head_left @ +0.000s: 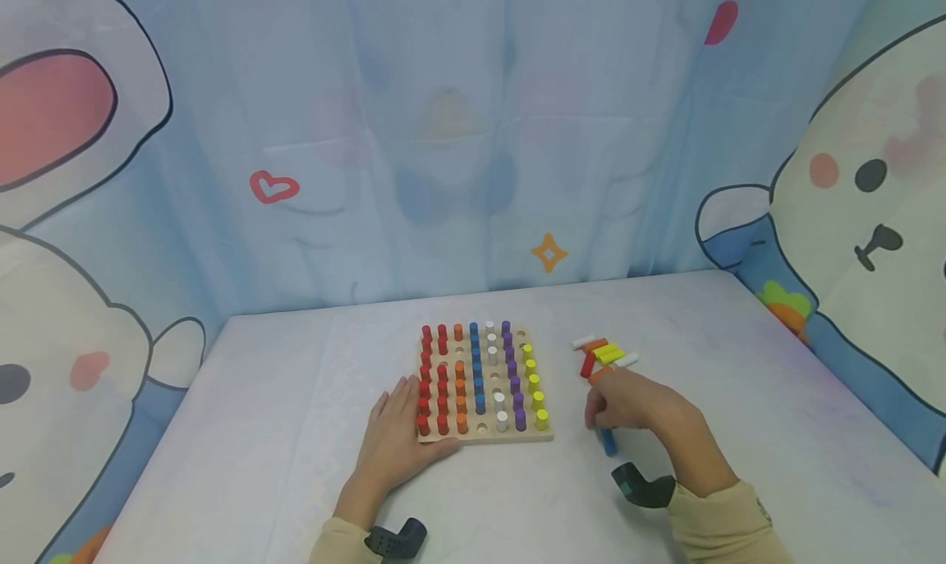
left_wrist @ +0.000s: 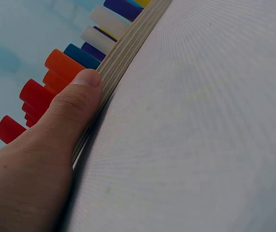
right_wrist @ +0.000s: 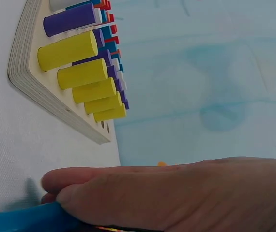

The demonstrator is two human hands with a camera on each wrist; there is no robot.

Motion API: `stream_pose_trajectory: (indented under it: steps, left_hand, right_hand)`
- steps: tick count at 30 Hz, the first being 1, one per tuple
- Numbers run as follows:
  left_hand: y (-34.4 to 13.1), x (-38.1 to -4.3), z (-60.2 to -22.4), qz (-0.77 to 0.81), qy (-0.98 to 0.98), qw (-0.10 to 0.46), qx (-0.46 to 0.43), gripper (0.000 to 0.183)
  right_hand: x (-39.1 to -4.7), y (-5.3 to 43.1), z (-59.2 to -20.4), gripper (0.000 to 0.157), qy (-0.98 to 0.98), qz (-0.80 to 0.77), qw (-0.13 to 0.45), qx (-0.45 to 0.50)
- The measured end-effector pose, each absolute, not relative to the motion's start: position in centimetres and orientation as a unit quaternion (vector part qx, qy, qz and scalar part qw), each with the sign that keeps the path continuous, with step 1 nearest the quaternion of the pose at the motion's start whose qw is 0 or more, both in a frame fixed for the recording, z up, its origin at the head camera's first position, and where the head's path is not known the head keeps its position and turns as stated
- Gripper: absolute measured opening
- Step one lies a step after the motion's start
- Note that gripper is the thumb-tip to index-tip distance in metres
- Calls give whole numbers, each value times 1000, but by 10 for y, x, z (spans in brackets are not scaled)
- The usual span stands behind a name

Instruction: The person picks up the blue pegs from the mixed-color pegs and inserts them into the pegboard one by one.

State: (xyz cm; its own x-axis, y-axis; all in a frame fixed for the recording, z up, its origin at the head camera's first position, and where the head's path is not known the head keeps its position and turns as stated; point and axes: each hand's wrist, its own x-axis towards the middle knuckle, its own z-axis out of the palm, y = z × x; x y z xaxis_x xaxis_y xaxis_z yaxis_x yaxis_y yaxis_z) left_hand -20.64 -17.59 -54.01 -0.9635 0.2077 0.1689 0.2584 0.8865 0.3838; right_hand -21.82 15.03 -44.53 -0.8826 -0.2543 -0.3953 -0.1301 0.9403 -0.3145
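A wooden pegboard stands on the table with rows of red, orange, blue, white, purple and yellow pegs. My left hand rests against its left side and near left corner, fingers along the side. In the left wrist view the thumb presses the board's plywood edge, close by the orange pegs. Right of the board, my right hand pinches a blue peg, which sticks out toward the near side. The right wrist view has this blue peg at the thumb tip; its other end is out of frame.
Just beyond my right hand lies a loose pile of pegs: white, red, yellow and orange. Some holes in the board have no peg. A light blue printed curtain hangs behind the table.
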Motion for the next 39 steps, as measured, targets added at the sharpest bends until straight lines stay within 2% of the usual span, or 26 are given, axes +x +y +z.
stream_pose_trajectory:
  steps: [16, 20, 27, 39]
  left_hand:
    - [-176, -206, -540, -206, -969, 63, -119, 117]
    - [-176, -207, -541, -202, -970, 66, -120, 117]
    - [-176, -207, -542, -201, -970, 68, -122, 117]
    - [-177, -208, -542, -201, -970, 65, -122, 118]
  right_hand:
    - [-225, 144, -447, 8, 962, -196, 156, -112]
    - [-228, 141, -444, 8, 963, -204, 126, -125]
    - [-227, 135, -439, 11, 961, -218, 36, -167]
    - [-217, 108, -436, 9, 950, -266, -34, -160]
